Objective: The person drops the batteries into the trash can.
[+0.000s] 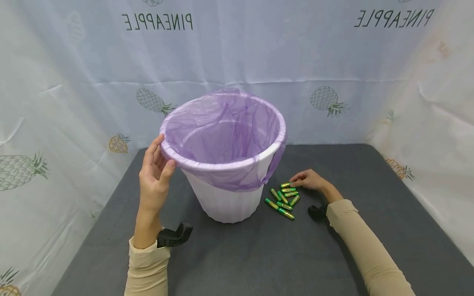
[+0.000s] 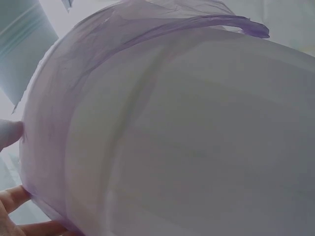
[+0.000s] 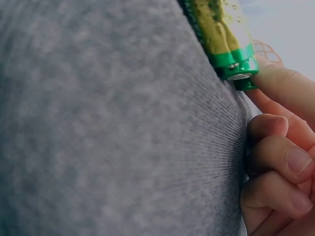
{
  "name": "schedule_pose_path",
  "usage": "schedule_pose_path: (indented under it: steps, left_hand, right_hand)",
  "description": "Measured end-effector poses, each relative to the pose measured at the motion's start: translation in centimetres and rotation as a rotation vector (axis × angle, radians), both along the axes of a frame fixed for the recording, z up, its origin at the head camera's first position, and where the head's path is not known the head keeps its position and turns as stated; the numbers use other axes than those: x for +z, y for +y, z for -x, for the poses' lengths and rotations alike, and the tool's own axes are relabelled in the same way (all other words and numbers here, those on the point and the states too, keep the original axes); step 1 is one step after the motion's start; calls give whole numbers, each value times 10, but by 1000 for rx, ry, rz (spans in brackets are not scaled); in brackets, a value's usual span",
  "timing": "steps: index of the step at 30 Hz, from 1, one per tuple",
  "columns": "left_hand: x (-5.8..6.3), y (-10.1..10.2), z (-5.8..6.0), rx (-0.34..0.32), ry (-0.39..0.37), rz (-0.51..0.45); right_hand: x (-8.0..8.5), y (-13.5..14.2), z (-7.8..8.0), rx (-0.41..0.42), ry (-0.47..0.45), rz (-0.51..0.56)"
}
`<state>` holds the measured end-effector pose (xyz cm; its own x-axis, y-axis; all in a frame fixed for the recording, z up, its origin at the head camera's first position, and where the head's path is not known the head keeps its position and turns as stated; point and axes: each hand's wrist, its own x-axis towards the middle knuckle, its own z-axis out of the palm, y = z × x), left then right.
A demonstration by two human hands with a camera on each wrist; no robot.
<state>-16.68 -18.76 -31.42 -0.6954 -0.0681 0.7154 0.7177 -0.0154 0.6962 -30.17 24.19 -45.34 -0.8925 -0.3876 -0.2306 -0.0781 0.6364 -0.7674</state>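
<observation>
A white wastebasket (image 1: 226,205) stands upright on the dark table, lined with a thin purple plastic bag (image 1: 218,142) folded over its rim. My left hand (image 1: 152,185) grips the rim at its left side, thumb in front and fingers behind. In the left wrist view, fingertips (image 2: 12,196) lie against the bag-covered edge. Right of the basket, my right hand (image 1: 312,181) pinches a green-and-gold battery (image 1: 285,185) at the far end of a small pile. The right wrist view shows the battery's end (image 3: 241,74) at the fingers, the others curled on the tabletop.
Several more green-and-gold batteries (image 1: 286,213) lie loosely grouped beside the basket's base. The dark grey table (image 1: 237,263) ends at a hanging pale curtain (image 1: 252,53) printed with pineapples. Black devices (image 1: 175,235) are worn at both wrists.
</observation>
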Motion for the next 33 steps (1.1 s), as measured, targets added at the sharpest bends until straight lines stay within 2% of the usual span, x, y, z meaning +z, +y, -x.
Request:
schedule_pose_path:
  steps: [6, 16, 22, 27, 33]
  left_hand:
    - [0, 0, 0, 6, -2, 6]
    - [0, 0, 0, 6, 5, 5]
    - [-1, 0, -1, 2, 6, 4]
    - [-1, -1, 0, 3, 8, 11]
    - [0, -1, -1, 4, -2, 14]
  right_hand:
    - [0, 1, -3, 8, 36, 6]
    - [4, 5, -6, -49, 122, -10]
    - [15, 6, -12, -57, 146, -5]
    - [30, 5, -20, -71, 158, 25]
    - [47, 5, -22, -67, 190, 56]
